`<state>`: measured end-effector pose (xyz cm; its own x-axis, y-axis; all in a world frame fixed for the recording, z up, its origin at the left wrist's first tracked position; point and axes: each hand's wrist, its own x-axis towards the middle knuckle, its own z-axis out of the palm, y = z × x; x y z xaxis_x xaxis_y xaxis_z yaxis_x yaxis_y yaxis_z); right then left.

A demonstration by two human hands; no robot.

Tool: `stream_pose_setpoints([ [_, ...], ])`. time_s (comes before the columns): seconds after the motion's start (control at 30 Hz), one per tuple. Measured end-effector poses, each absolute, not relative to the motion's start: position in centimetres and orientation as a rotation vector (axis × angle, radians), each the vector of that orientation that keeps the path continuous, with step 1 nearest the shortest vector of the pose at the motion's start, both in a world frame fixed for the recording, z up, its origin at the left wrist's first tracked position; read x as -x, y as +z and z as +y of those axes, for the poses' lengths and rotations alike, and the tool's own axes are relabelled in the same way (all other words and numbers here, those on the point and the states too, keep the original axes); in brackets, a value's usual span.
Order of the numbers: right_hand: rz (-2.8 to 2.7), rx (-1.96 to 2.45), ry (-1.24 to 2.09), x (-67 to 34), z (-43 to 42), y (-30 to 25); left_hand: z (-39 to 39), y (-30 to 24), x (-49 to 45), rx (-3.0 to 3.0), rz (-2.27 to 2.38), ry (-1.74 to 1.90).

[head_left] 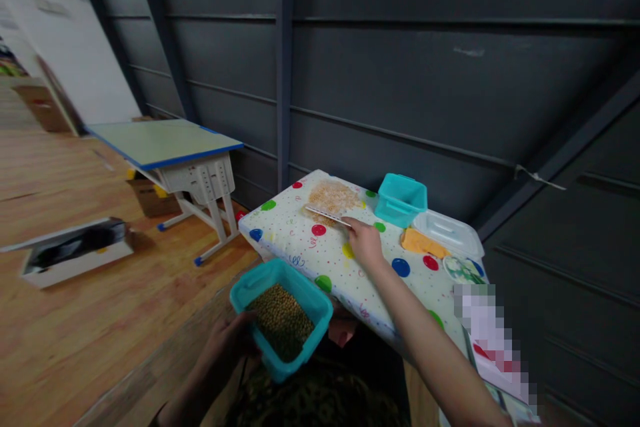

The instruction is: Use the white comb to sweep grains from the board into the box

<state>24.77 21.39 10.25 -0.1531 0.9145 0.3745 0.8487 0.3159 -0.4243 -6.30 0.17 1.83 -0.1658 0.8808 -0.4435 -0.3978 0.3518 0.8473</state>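
Note:
My left hand (234,340) grips the near left side of a teal plastic bin (314,297), held tilted below the table's front edge. Small round tan and greenish beans (281,317) lie inside it. Over the table, my right hand (366,243) is closed on a thin, flat whitish strip (327,215) with dark marks along it; its exact kind is unclear. The strip reaches over the near edge of a spread patch of pale tan grains or beans (330,197). Whether it touches them I cannot tell.
A spotted cloth covers the table (280,227). Another teal bin (400,200) stands at the back, beside a clear lid (453,233), an orange cloth (423,243) and a small round dish (463,269). A dark panelled wall (400,93) rises behind; a desk (170,140) stands left.

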Motion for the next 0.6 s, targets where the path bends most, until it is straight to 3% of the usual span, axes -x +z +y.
stream_pose_setpoints([
  [0.6, -2.186, 1.513, 0.039, -23.7, 19.4, 10.1, -0.7, 1.3, 5.0, -0.542, 1.225, 1.232],
])
